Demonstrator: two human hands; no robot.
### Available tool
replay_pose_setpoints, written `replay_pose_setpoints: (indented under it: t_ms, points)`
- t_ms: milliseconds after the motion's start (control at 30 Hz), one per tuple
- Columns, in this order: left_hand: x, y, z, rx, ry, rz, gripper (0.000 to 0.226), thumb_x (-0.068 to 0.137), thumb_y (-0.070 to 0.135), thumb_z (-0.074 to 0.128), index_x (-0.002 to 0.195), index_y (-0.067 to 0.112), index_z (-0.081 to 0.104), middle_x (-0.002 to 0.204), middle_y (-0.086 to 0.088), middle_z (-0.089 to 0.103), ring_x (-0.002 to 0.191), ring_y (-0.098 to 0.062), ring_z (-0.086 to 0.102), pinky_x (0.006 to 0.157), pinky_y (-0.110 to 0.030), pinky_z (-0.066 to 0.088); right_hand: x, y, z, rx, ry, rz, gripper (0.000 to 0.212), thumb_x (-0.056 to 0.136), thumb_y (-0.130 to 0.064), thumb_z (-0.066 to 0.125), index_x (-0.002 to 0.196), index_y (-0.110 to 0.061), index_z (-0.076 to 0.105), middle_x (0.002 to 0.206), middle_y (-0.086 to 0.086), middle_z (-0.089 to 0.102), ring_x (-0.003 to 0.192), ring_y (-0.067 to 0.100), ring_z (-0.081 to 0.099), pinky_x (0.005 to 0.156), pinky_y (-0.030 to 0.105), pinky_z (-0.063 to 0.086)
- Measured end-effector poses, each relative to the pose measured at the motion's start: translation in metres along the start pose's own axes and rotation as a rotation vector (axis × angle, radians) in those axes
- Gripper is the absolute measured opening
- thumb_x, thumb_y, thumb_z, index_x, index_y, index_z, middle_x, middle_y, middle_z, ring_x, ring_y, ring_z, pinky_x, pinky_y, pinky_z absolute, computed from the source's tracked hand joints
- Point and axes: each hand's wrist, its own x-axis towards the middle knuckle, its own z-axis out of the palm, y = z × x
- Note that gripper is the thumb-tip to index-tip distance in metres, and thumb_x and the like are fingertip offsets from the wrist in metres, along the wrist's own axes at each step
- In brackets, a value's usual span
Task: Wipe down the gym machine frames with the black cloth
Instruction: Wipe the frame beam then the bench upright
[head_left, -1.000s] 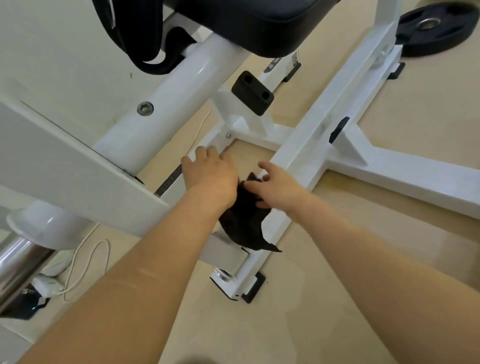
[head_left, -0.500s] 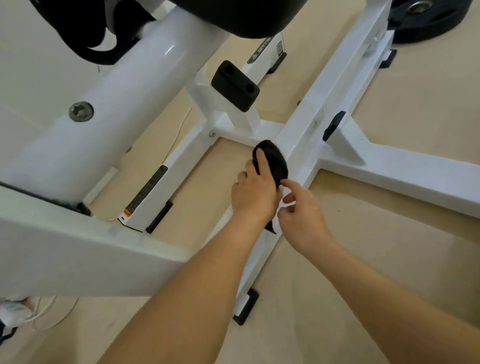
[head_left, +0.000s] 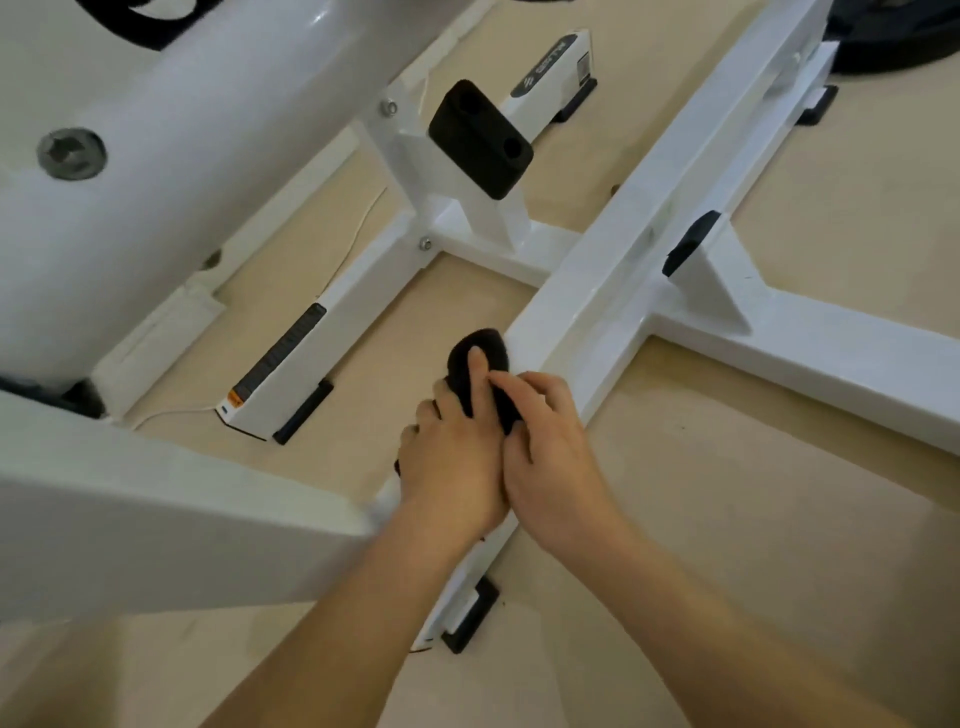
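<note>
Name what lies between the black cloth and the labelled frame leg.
Bare floor only, between black cloth and labelled frame leg; head view.

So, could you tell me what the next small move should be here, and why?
Probably slide the black cloth up along the white floor beam toward its cross joint. Both the left hand and right hand hold it bunched at the beam's edge, and that stretch lies just ahead.
</note>
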Motion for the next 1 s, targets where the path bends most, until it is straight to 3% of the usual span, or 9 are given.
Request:
replay_pose_setpoints:
  t_ms: [133, 267, 400, 467, 633, 700, 800, 933, 1000]
  points:
    - [0.077, 0.04, -0.017, -0.215, 0.128, 0.096, 0.089, 0.091, 0.041, 0.054, 0.152, 0.025, -0.01, 0.132, -0.019, 0.042, 0.103, -0.033, 0.053, 0.067, -0.038, 0.038, 0.038, 0.012, -0.035, 0.12, 0.226, 0.198, 0.048, 0.093, -0.003, 0.043, 0.137, -0.02, 0.046, 0.123, -0.006, 0.036, 0.1, 0.004, 0.051, 0.092, 0.026, 0.049]
    - [0.133, 0.085, -0.032, -0.227, 0.228, 0.152, 0.085, 0.091, 0.044, 0.053, 0.153, 0.027, -0.002, 0.135, -0.02, 0.041, 0.104, -0.033, 0.054, 0.067, -0.037, 0.037, 0.059, 0.026, -0.072, 0.109, 0.304, 0.24, 0.057, 0.091, -0.004, 0.042, 0.142, -0.03, 0.039, 0.133, -0.006, 0.034, 0.091, -0.006, 0.052, 0.064, 0.007, 0.043]
    - [0.111, 0.073, -0.023, -0.179, 0.263, 0.157, 0.08, 0.093, 0.041, 0.05, 0.154, 0.025, -0.001, 0.143, -0.021, 0.037, 0.107, -0.034, 0.054, 0.075, -0.04, 0.045, 0.061, 0.023, -0.077, 0.105, 0.228, 0.186, 0.062, 0.093, -0.004, 0.042, 0.148, -0.032, 0.029, 0.146, -0.013, 0.025, 0.124, 0.008, 0.042, 0.094, 0.021, 0.042]
    - [0.071, 0.05, -0.01, -0.146, 0.268, 0.109, 0.082, 0.092, 0.034, 0.052, 0.153, 0.024, -0.003, 0.145, -0.021, 0.036, 0.111, -0.034, 0.052, 0.08, -0.042, 0.046, 0.057, 0.015, -0.065, -0.059, 0.151, 0.053, 0.065, 0.093, -0.004, 0.042, 0.15, -0.031, 0.025, 0.152, -0.011, 0.02, 0.138, 0.012, 0.024, 0.112, 0.024, 0.023]
    - [-0.033, 0.005, 0.023, -0.08, 0.192, 0.041, 0.056, 0.096, 0.02, 0.009, 0.147, 0.007, -0.01, 0.158, -0.024, 0.008, 0.144, -0.04, 0.014, 0.117, -0.048, 0.017, 0.03, 0.001, -0.008, -0.259, -0.086, -0.183, 0.05, 0.097, -0.024, 0.047, 0.146, -0.029, 0.037, 0.152, -0.006, 0.028, 0.133, 0.011, 0.017, 0.11, 0.021, 0.015]
    - [-0.061, -0.003, 0.023, -0.056, 0.17, 0.133, 0.056, 0.093, 0.012, 0.024, 0.147, -0.002, 0.022, 0.15, -0.028, 0.029, 0.138, -0.046, 0.027, 0.113, -0.052, 0.028, 0.021, 0.0, 0.005, -0.201, 0.036, -0.167, 0.039, 0.094, -0.021, 0.055, 0.133, -0.024, 0.054, 0.131, -0.007, 0.047, 0.121, 0.009, 0.031, 0.104, 0.012, 0.025]
    - [-0.077, -0.015, 0.016, -0.143, 0.236, 0.254, 0.073, 0.063, -0.001, 0.08, 0.131, -0.002, 0.054, 0.135, -0.02, 0.054, 0.125, -0.04, 0.051, 0.104, -0.046, 0.042, 0.016, 0.001, 0.005, 0.025, 0.17, 0.036, 0.022, 0.088, -0.016, 0.063, 0.109, -0.024, 0.067, 0.101, -0.012, 0.06, 0.097, 0.002, 0.053, 0.085, 0.005, 0.04]
    - [-0.08, -0.016, 0.017, -0.304, 0.358, 0.298, 0.056, 0.066, -0.009, 0.075, 0.118, 0.005, 0.065, 0.103, -0.008, 0.069, 0.091, -0.027, 0.065, 0.078, -0.033, 0.055, -0.002, 0.02, -0.016, 0.651, 0.198, 0.467, 0.006, 0.087, -0.018, 0.065, 0.09, -0.02, 0.069, 0.085, -0.002, 0.073, 0.083, 0.012, 0.07, 0.068, 0.025, 0.056]
    - [-0.087, -0.009, 0.028, -0.338, 0.321, 0.397, 0.057, 0.055, -0.002, 0.084, 0.109, 0.008, 0.069, 0.086, -0.004, 0.068, 0.073, -0.023, 0.063, 0.062, -0.029, 0.051, -0.019, 0.037, -0.024, 0.581, 0.292, 0.616, 0.002, 0.089, -0.021, 0.063, 0.089, -0.02, 0.065, 0.086, 0.002, 0.071, 0.084, 0.019, 0.069, 0.068, 0.034, 0.057]
